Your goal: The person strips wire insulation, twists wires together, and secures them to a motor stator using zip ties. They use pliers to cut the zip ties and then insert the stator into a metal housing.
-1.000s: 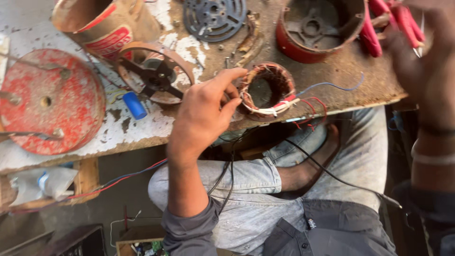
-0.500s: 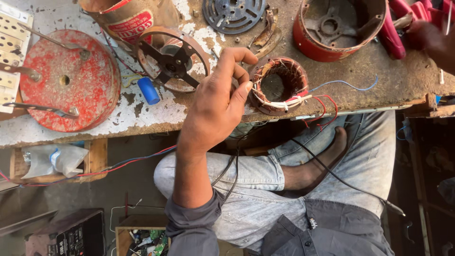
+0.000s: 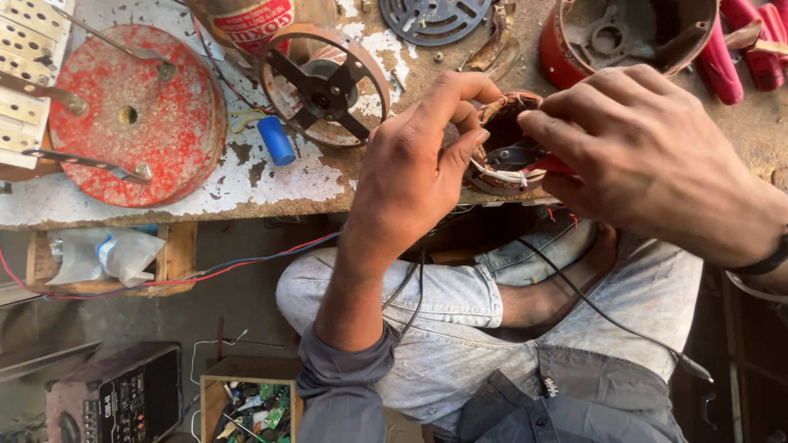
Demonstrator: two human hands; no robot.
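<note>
The copper-wound motor coil (image 3: 505,143) sits at the near edge of the counter (image 3: 271,184), caught between both hands. The left hand (image 3: 414,168) comes up from below with the wrist bent back, its forearm rising out of a rolled grey sleeve (image 3: 341,385); the thumb and curled fingers pinch the coil's left rim. The right hand (image 3: 648,152) reaches in from the right side, knuckles up, fingertips pressed onto the coil's right side over a red-handled tool (image 3: 550,166) and some white wires (image 3: 501,175); whether it grips the tool itself I cannot tell, as the palm hides it. Thin black wires (image 3: 574,295) hang from the coil down across the person's lap.

Just left of the left hand lies a rusty ring with a black spoked hub (image 3: 326,82), and beside that a small blue cylinder (image 3: 276,140). Farther left rests a big round red cover (image 3: 135,115). Above the right hand stands a red motor shell (image 3: 632,37), with red-handled pliers (image 3: 743,45) to its right. Beyond the left hand's fingertips lies a dark round grille (image 3: 435,18).
</note>
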